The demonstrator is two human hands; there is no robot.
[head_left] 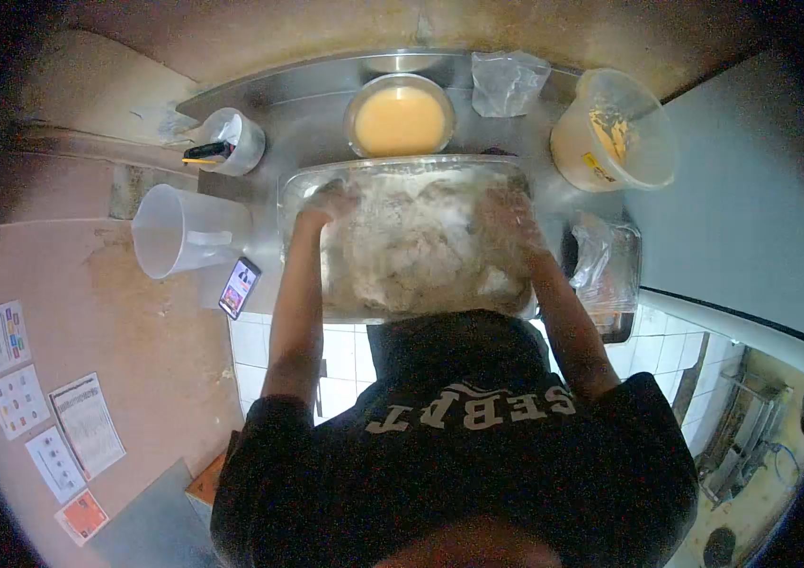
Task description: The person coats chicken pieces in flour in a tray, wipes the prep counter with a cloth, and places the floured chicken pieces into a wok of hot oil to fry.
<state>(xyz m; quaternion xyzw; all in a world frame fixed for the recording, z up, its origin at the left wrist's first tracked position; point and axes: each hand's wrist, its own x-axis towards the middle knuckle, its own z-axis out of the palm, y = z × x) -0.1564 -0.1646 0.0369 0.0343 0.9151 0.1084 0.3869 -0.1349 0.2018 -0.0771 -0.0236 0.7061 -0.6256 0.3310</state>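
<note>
A large clear rectangular tub (393, 165) stands in front of me, holding a heap of whitish, floury mixture (411, 248). Inside the tub's left end is my left hand (334, 201), dusted pale and in contact with the mixture. At the right end my right hand (510, 220) reaches in over the same mixture, smeared by motion. The fingers of both hands are blurred or sunk in the flour, so their closing does not show. Just behind the tub sits a metal bowl (355, 130) of pale orange liquid (402, 118).
On the left are a white jug (163, 232), a smaller container (249, 142) with a black-handled tool, and a phone (239, 287). A plastic bag (508, 83) and a bucket (643, 151) with yellow residue stand at back right. Another bag (593, 248) lies beside the tub.
</note>
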